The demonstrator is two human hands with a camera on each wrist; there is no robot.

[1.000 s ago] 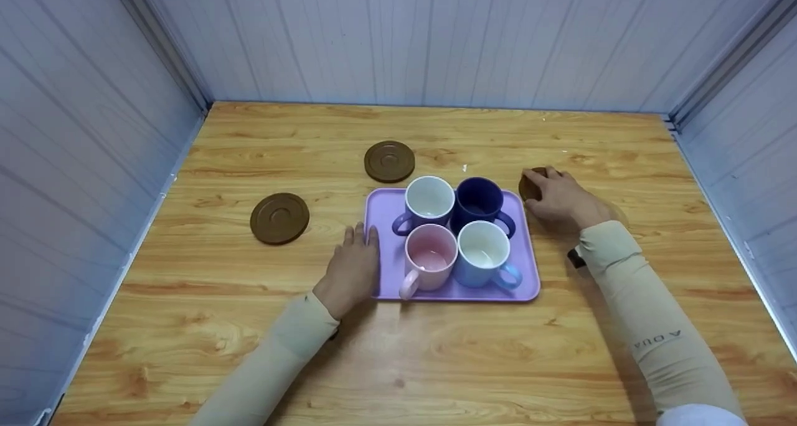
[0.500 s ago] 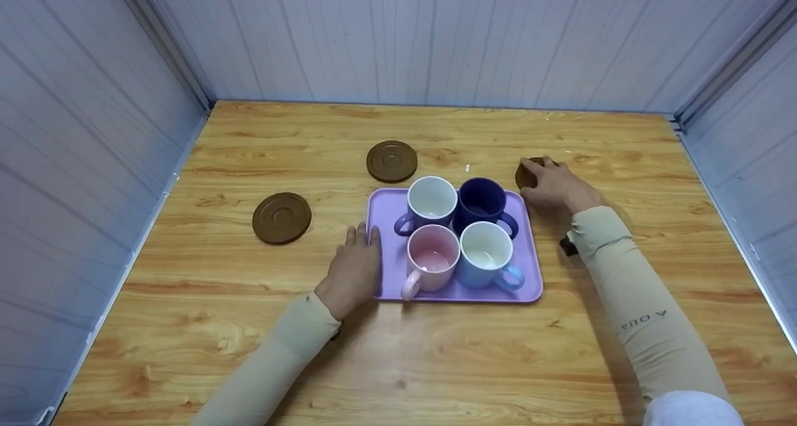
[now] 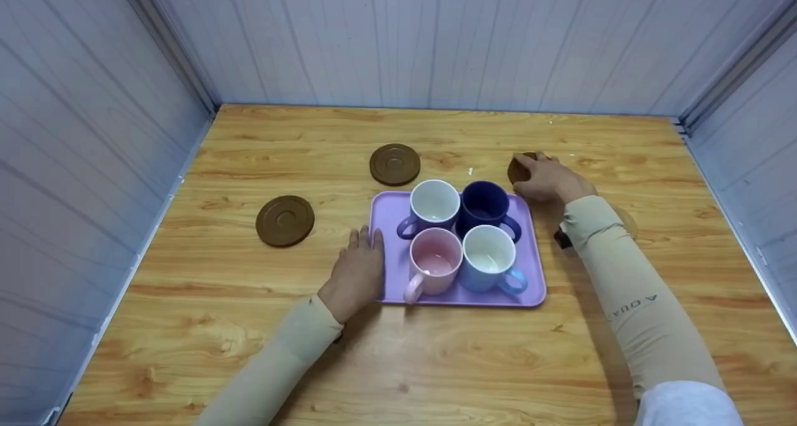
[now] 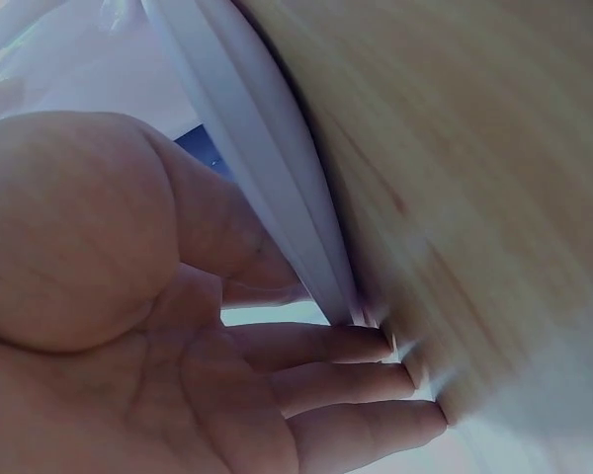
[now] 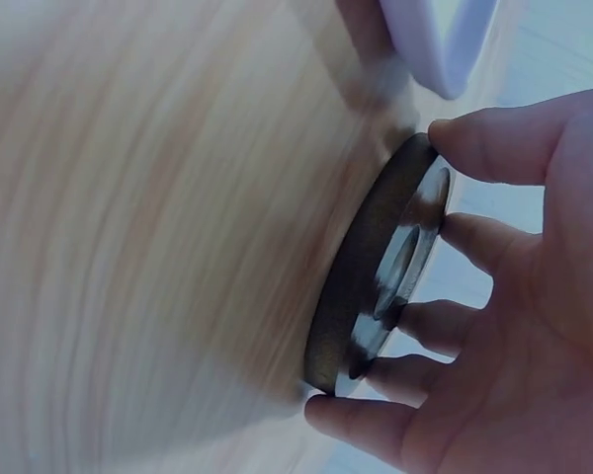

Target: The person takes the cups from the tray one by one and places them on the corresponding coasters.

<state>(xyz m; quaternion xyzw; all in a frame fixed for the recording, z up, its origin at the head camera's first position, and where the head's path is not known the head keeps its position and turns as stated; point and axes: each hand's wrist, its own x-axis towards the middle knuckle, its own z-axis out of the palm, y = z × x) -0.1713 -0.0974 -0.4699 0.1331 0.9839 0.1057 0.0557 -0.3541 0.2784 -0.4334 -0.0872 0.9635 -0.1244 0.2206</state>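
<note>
My right hand (image 3: pixel 548 180) holds a round brown coaster (image 3: pixel 518 170) right of the tray's far corner. In the right wrist view the thumb meets one end of the coaster's edge (image 5: pixel 356 267) and the little finger the other, the middle fingers touching its ringed face. My left hand (image 3: pixel 356 270) rests at the left edge of a purple tray (image 3: pixel 386 276), fingers straight along it. The tray carries a white mug with a purple handle (image 3: pixel 434 200), a dark blue mug (image 3: pixel 484 203), a pink mug (image 3: pixel 436 258) and a light blue mug (image 3: pixel 492 258), all upright.
Two more brown coasters lie flat, one beyond the tray (image 3: pixel 395 164) and one to its left (image 3: pixel 285 220). A pale tan round thing (image 3: pixel 626 220) shows partly behind the right sleeve. White panel walls (image 3: pixel 405 40) enclose the wooden table (image 3: pixel 398 364).
My right hand has moved the coaster away from me and slightly left. The left hand, tray and mugs keep their places, apart from a slight shift of the head view.
</note>
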